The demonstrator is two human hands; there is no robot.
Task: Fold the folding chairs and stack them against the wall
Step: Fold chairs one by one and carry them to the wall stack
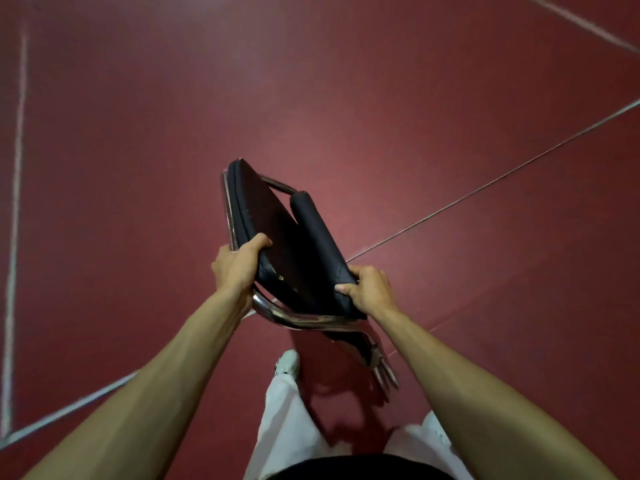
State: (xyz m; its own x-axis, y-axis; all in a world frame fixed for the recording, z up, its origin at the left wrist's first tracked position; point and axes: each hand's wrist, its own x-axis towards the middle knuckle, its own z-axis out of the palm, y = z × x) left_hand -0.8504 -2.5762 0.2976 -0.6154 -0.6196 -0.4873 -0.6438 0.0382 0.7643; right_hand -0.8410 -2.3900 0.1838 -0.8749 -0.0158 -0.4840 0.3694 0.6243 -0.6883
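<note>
A folding chair [277,230] with black padded seat and backrest and a chrome tube frame hangs in front of me, nearly folded, seat and backrest close together in a narrow V. My left hand [237,265] grips the near edge of the seat, fingers curled over its top. My right hand [369,289] grips the near end of the backrest pad, thumb on its face. The chrome legs [379,370] point down toward my feet, above the floor.
Dark red floor [346,98] with thin pale lines runs all around. My white trousers and white shoe [287,363] are directly below the chair. No wall or other chairs are in view.
</note>
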